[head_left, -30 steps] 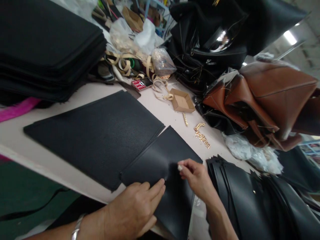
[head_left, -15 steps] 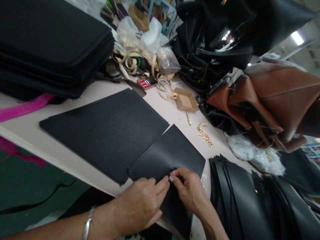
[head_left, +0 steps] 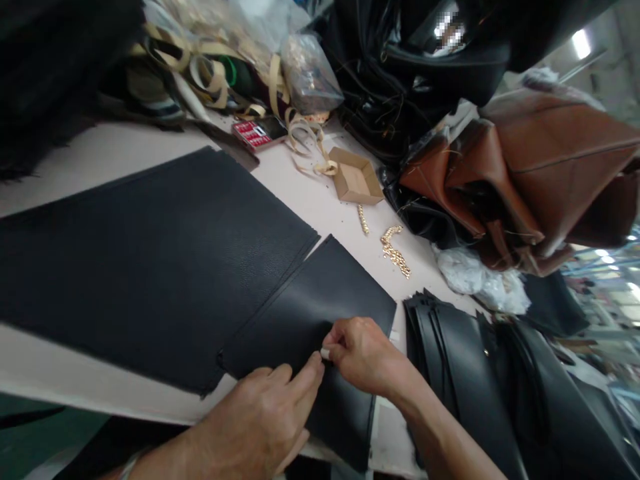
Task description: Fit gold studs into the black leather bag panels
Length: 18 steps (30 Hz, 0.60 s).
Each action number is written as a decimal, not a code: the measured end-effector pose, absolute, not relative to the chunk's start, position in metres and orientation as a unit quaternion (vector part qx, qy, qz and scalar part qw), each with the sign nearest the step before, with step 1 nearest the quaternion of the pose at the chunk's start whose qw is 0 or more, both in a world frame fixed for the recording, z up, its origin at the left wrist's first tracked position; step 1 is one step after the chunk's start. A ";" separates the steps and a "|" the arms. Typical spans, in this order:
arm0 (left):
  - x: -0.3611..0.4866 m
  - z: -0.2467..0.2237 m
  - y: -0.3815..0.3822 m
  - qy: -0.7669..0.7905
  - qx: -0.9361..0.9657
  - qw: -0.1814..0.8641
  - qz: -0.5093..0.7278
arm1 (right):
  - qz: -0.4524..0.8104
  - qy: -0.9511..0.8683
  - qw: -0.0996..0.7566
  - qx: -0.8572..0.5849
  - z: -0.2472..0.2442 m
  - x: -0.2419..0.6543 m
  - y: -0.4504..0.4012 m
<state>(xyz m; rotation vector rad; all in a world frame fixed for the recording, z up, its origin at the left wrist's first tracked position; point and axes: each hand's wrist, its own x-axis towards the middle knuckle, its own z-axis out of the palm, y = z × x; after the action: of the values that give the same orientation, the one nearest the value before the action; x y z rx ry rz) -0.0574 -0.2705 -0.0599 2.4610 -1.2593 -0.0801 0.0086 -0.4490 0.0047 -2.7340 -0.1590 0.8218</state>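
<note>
A smooth black leather panel point(head_left: 320, 287) lies in front of me, its lower part reaching over the table's near edge. On it, my left hand point(head_left: 270, 413) rests palm down. The index finger points to my right hand, and the thumb stands apart from it. My right hand point(head_left: 360, 353) pinches thumb and index finger together at the panel's middle, close to the left fingertip. Whatever sits in that pinch is hidden by the fingers. Larger grained black leather panels point(head_left: 165, 260) lie stacked to the left, partly under the smooth panel's edge.
Gold chain pieces point(head_left: 395, 253) and a small cardboard box point(head_left: 357, 177) lie beyond the panel. More black leather pieces point(head_left: 460, 373) are layered at the right. Brown leather bags point(head_left: 555, 173) and black bags point(head_left: 420, 87) are piled behind. Beige strips point(head_left: 215, 80) lie at the back left.
The view has turned, so most things sit further left. My hands keep nearly the same pose on the smooth panel, with the right pinch still closed.
</note>
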 end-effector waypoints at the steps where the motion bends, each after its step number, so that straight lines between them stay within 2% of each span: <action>1: -0.058 -0.062 -0.270 -0.448 0.874 0.186 -0.018 | 0.298 -0.055 0.136 -0.943 0.008 0.011 -0.448; 9: -0.064 -0.099 -0.269 -0.419 0.878 0.212 0.093 | 0.359 -0.071 0.078 -0.927 0.019 0.028 -0.441; 15: -0.062 -0.108 -0.266 -0.426 0.877 0.200 0.098 | 0.332 -0.050 0.186 -0.923 0.001 0.026 -0.462; 18: -0.059 -0.115 -0.264 -0.423 0.873 0.199 0.141 | 0.238 -0.026 0.204 -0.949 -0.005 0.041 -0.483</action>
<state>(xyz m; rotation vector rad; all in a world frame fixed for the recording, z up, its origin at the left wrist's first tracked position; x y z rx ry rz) -0.0590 -0.2640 -0.1147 2.4410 -1.1823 0.3931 0.0413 -0.4832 -0.0046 -2.6477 -0.0717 0.6626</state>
